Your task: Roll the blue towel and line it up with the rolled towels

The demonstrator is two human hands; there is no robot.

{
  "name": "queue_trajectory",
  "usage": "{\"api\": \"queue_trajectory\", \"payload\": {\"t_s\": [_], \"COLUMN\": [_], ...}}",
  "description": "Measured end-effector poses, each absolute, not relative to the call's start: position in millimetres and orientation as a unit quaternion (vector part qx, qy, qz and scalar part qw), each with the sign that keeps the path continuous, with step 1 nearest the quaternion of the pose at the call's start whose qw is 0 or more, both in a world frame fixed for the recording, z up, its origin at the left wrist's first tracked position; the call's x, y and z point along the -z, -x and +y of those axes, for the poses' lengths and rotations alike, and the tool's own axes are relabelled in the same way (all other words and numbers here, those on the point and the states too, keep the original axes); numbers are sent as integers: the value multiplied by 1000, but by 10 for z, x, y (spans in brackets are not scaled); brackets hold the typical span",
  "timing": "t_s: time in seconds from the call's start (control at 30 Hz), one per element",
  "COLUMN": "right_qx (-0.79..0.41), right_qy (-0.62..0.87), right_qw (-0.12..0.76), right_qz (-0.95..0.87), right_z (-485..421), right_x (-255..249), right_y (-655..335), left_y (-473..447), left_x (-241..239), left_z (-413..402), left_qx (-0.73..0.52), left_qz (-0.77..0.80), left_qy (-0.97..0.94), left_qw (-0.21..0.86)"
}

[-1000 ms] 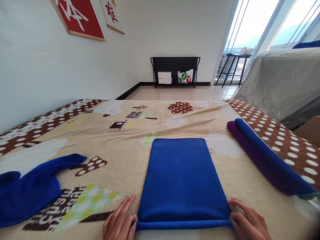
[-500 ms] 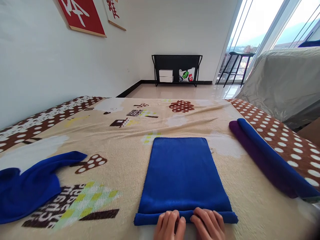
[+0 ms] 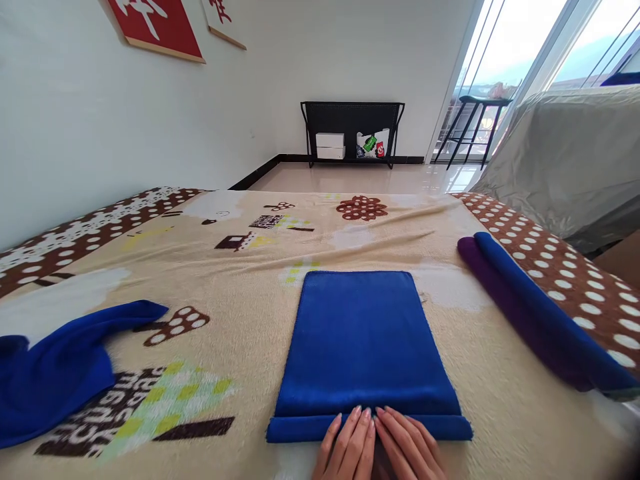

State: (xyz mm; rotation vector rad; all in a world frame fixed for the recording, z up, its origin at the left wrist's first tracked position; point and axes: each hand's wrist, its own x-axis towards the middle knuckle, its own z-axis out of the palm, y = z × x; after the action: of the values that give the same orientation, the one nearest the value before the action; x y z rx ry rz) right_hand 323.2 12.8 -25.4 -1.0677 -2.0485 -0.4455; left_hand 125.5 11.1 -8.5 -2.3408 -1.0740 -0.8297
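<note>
A blue towel (image 3: 367,340) lies flat on the bed blanket, its near edge turned over into a narrow roll across its width. On the middle of that roll rest my left hand (image 3: 349,443) and my right hand (image 3: 406,443), side by side. The fingers of both are stretched out with their tips on top of the fold, and the thumbs are hidden. Off to the left lies a crumpled blue towel (image 3: 65,373). Along the right side sit rolled blue and purple towels (image 3: 530,313), close together.
The beige patterned blanket (image 3: 240,347) spreads under everything, with brown polka-dot borders. Beyond its far edge a black metal rack (image 3: 353,130) holds white boxes and a printed bag. A grey covered piece of furniture (image 3: 585,153) and a stool (image 3: 473,127) stand at the right.
My fingers have gone from curled around the near roll to stretched out over it. The roll looks a little flatter, and the view has tipped slightly.
</note>
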Motion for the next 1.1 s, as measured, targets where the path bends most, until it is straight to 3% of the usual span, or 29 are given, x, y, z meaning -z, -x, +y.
{"api": "queue_trajectory", "payload": {"t_s": [0.13, 0.3, 0.4, 0.53, 0.6, 0.87, 1.1], "right_qx": [213, 242, 235, 213, 196, 201, 156], "right_qy": [402, 496, 535, 418, 399, 564, 499], "right_qw": [286, 244, 252, 287, 289, 193, 265], "right_qz": [-843, -798, -771, -835, -848, -777, -810], "right_z": [194, 83, 47, 133, 188, 124, -37], "right_x": [84, 119, 186, 165, 133, 197, 168], "right_y": [-3422, -3785, -3582, -3170, -3108, -3832, -4289], "left_y": [-961, -461, -662, -1142, -1233, -476, -92], "left_x": [26, -9, -15, -18, -15, -6, -173], "left_z": [153, 26, 0, 81, 135, 172, -31], "left_qx": [211, 148, 190, 263, 242, 141, 210], "left_qz": [-400, -533, -553, -465, -421, -541, -480], "left_qy": [862, 803, 776, 816, 850, 803, 829], "left_qw": [227, 222, 238, 221, 203, 206, 194]}}
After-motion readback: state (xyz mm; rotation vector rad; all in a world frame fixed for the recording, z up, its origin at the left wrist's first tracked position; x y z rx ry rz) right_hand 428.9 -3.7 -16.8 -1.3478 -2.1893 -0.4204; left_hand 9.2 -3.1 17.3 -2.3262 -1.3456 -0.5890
